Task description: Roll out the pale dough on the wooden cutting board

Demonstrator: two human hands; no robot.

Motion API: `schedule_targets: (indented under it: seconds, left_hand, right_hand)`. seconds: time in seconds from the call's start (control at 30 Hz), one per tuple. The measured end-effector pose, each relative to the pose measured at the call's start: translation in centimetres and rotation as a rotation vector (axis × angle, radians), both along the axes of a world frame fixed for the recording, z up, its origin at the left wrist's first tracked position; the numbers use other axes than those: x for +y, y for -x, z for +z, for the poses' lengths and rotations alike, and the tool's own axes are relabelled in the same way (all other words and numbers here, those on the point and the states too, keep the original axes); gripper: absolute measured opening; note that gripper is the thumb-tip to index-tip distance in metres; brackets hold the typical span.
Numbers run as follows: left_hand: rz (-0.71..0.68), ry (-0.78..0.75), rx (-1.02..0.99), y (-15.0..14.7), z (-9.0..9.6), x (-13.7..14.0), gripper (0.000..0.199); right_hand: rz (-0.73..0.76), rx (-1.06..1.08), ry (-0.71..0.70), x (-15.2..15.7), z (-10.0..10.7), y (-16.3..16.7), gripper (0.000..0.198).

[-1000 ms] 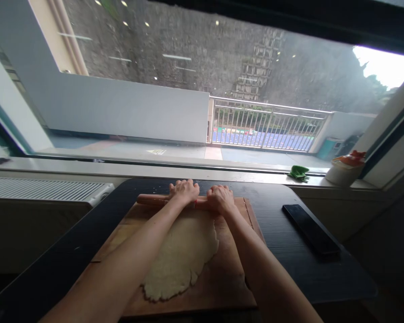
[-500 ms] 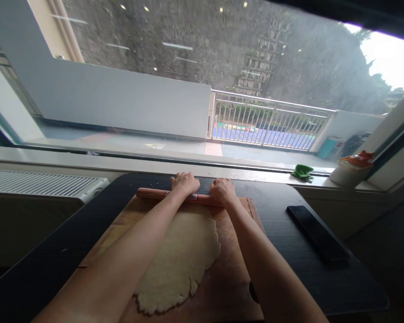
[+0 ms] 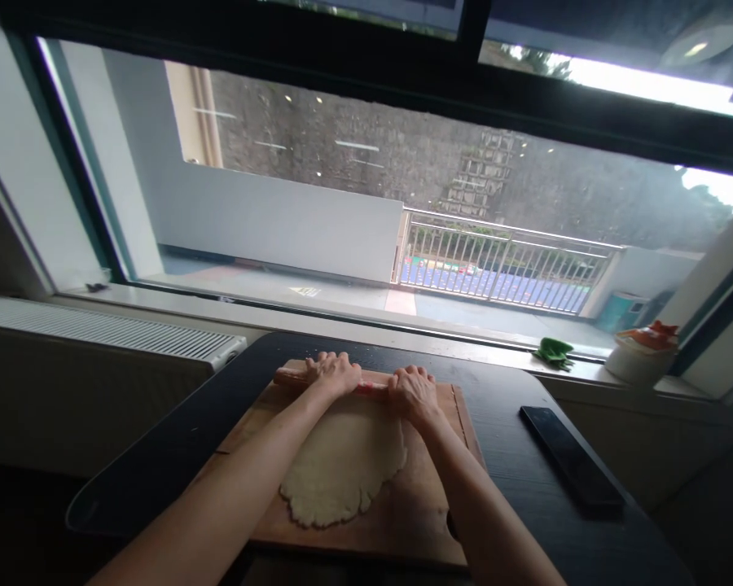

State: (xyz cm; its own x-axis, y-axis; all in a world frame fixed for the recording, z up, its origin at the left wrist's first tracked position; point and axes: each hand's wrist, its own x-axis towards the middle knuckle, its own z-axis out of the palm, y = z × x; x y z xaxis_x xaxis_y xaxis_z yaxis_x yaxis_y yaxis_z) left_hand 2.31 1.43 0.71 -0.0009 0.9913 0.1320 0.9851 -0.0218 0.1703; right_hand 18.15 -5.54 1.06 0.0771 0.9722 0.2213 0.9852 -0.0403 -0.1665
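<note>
Both of my hands grip a wooden rolling pin [image 3: 375, 389] that lies across the far end of a wooden board [image 3: 424, 496]. My left hand [image 3: 335, 373] is wrapped over the pin left of its middle, and my right hand [image 3: 414, 389] is closed round it near the right end. A flat, pale sheet of dough [image 3: 342, 468] with a ragged near edge stretches from the pin toward me. My forearms pass over the board on either side, and the left one covers part of the dough's left edge.
The board rests on a dark table [image 3: 494, 456]. To the right lies a black phone [image 3: 571, 457]. On the windowsill are a green cloth-like item [image 3: 553, 352] and a white pot with an orange top [image 3: 641, 355]. A radiator [image 3: 110, 330] stands at the left, below the window.
My view has tilted upward, so the board and table sit lower in the picture. Relative to the board, the rolling pin has come slightly nearer to me, with both hands still on it.
</note>
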Motion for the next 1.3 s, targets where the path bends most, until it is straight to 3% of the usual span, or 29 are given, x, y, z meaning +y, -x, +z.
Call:
schedule_targets:
  seconds: [0.2,0.43,0.63,0.8,1.1,1.2,1.3]
  left_hand:
    - [0.016,0.047,-0.004,2.6,0.0,1.7,0.045]
    - [-0.004,-0.028,-0.018,2.3,-0.2,5.3,0.042]
    - [0.006,0.035,-0.023,2.4,-0.3,6.6,0.040]
    - [0.012,0.001,-0.027,2.5,0.0,4.8,0.039]
    - [-0.003,0.004,-0.068,4.6,1.2,-1.4,0.042]
    - [-0.119,-0.086,-0.048,6.5,0.8,-4.1,0.040]
    - [-0.216,-0.112,-0.054,8.2,0.8,-6.0,0.044]
  right_hand:
    - [0.061,0.000,0.037,4.3,0.2,0.6,0.030]
    - [0.078,0.028,0.057,8.4,-1.2,0.5,0.038]
    - [0.072,0.030,0.085,9.7,-1.4,0.4,0.039]
    - [0.077,0.022,0.063,7.6,-1.4,0.5,0.039]
    - [0.164,-0.053,-0.088,-0.2,-0.4,2.2,0.040]
    - [0.184,-0.005,-0.019,-0.6,-0.3,2.4,0.040]
    - [0.141,0.054,0.103,0.9,-0.2,2.8,0.038]
